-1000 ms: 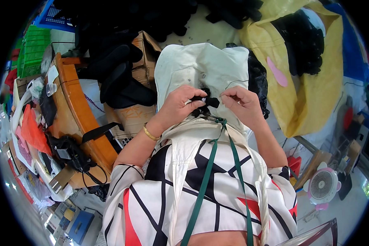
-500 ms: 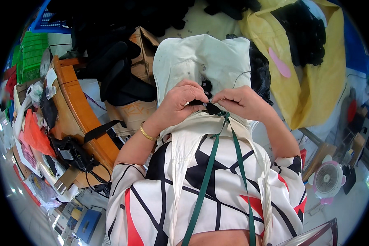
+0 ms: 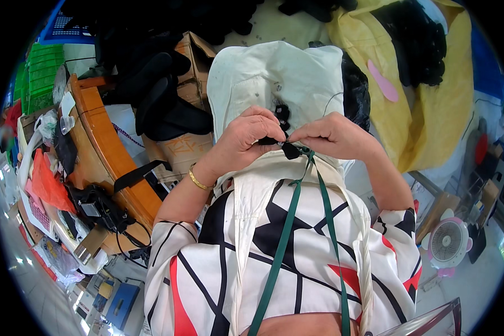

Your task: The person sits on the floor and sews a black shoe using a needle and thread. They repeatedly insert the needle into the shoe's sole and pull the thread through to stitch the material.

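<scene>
Over white apron [image 3: 313, 78]: left hand [image 3: 243, 140] clamped on black scrap [image 3: 290, 150], right hand [image 3: 335, 137] pinched together; cardboard box [image 3: 196, 92] left, big ol' yellow sack [image 3: 431, 134] right.

No words, numbers, brands or signs legible anywhere in view. On the cardboard box [image 3: 162, 151], taken as landmark, orange strokes [image 3: 187, 144] mark the face; hand-drawn or printed cannot be told, and too soft to make out as letters or figures. Left of the box, by the wooden table [image 3: 98, 126], a white slip [image 3: 68, 103], too small to show any writing; lower left of the box, a grey panel [image 3: 93, 208] on black gear, likewise unreadable.
</scene>
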Demonstrator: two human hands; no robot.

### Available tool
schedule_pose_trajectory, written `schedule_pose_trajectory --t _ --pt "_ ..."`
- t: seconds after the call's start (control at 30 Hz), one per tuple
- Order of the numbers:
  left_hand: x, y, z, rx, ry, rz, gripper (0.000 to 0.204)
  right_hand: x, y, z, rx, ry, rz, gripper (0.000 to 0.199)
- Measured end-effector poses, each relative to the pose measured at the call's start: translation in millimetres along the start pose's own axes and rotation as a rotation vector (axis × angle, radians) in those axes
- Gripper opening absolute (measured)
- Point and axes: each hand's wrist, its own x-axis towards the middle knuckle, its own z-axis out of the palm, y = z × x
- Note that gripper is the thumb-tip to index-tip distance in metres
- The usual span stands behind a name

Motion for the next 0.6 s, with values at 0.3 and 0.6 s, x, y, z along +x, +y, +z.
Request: schedule_pose_trajectory --t 0.3,0.6 --pt "-9 -1 3 -0.172 0.028 -0.102 0.034 1 17 16 0.206 0.006 0.006 0.018" --pt "-14 3 5 -0.196 0.084 -0.072 0.035 -1 15 33 0.342 0.054 0.086 0.010"
